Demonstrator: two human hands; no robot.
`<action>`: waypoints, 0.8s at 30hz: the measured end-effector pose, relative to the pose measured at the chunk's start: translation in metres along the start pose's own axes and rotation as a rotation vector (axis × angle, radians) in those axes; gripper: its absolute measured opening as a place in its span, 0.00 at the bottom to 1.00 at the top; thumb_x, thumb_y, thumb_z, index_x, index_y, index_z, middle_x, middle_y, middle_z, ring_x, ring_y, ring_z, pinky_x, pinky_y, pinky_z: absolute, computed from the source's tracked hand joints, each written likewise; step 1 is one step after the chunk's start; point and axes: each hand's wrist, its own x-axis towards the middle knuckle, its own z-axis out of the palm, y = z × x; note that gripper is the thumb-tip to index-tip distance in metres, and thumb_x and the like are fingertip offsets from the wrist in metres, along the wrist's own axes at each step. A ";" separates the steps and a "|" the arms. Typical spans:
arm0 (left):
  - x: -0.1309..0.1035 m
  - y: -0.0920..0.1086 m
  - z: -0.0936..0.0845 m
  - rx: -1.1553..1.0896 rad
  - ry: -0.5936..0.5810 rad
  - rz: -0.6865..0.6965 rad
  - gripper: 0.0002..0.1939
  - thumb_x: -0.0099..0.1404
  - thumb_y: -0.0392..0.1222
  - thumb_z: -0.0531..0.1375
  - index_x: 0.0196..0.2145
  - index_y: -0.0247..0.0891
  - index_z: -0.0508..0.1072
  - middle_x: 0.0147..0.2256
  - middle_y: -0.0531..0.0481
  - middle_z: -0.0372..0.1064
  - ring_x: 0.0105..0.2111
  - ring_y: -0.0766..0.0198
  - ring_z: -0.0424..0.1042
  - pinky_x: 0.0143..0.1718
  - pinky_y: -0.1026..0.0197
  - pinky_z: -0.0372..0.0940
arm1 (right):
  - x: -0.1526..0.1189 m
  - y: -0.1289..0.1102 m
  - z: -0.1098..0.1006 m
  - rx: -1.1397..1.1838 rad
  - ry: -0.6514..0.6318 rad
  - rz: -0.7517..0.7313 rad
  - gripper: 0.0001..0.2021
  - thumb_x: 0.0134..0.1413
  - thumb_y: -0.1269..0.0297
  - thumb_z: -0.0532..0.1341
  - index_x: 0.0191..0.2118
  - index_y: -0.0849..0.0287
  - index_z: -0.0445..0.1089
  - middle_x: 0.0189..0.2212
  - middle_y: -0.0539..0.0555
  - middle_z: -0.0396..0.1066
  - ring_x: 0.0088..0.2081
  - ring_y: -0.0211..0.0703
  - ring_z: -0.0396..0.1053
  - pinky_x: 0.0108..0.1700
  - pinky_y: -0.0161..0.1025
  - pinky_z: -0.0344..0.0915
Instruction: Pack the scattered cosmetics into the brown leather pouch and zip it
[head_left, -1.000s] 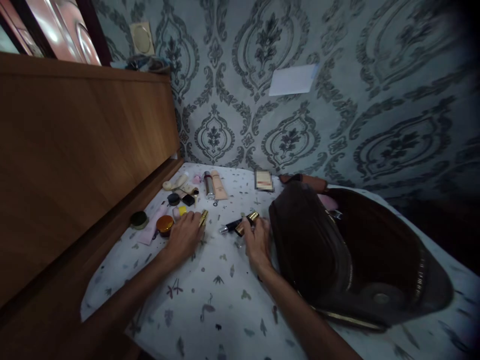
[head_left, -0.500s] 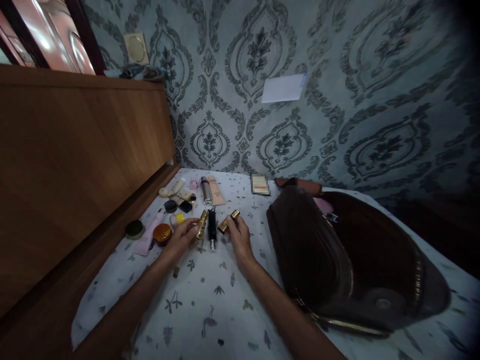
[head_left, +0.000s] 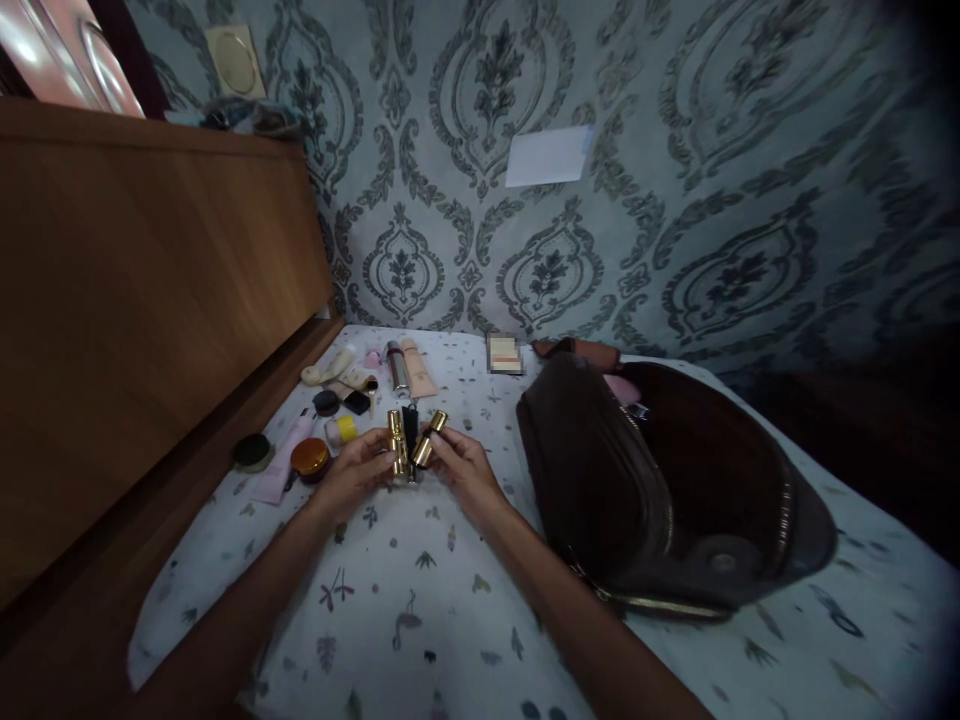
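Note:
My left hand point(head_left: 360, 467) is closed on an upright gold lipstick tube point(head_left: 397, 445). A second gold lipstick tube point(head_left: 430, 440), tilted to the right, is held in the fingers of my right hand point(head_left: 469, 468). The two tubes are close together, above a black tube point(head_left: 410, 422) lying on the patterned sheet and partly hidden behind them. Left of my left hand are an orange-lidded jar point(head_left: 310, 458) and a small jar with a yellow lid point(head_left: 341, 430). Beyond the hands lie a silver bottle point(head_left: 397, 370) and a peach squeeze tube point(head_left: 418, 370).
A large dark brown bag point(head_left: 600, 480) lies unzipped on the right. On the left, a wooden panel point(head_left: 165, 290) borders the sheet, near a dark-lidded jar point(head_left: 253, 453) and a pink tube point(head_left: 285, 460). A flat pale square item point(head_left: 505, 354) lies by the wall.
My hands have drawn together, bringing both gold tubes near each other over the black tube. The left tube has turned more upright. The whole view has shifted slightly.

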 end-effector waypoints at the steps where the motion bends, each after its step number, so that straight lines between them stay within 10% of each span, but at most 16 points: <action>1: 0.000 -0.001 0.001 -0.002 -0.010 -0.003 0.21 0.54 0.47 0.73 0.42 0.36 0.76 0.33 0.50 0.72 0.28 0.69 0.68 0.29 0.67 0.60 | -0.001 0.000 0.000 0.012 -0.002 0.005 0.21 0.45 0.48 0.71 0.40 0.58 0.78 0.30 0.50 0.76 0.30 0.39 0.70 0.35 0.36 0.65; 24: -0.006 0.001 0.030 0.031 -0.083 -0.052 0.25 0.53 0.41 0.72 0.48 0.38 0.73 0.45 0.45 0.76 0.40 0.59 0.76 0.41 0.61 0.67 | -0.044 -0.040 -0.018 0.087 -0.032 -0.044 0.26 0.42 0.53 0.73 0.48 0.52 0.71 0.38 0.52 0.77 0.38 0.44 0.76 0.38 0.37 0.68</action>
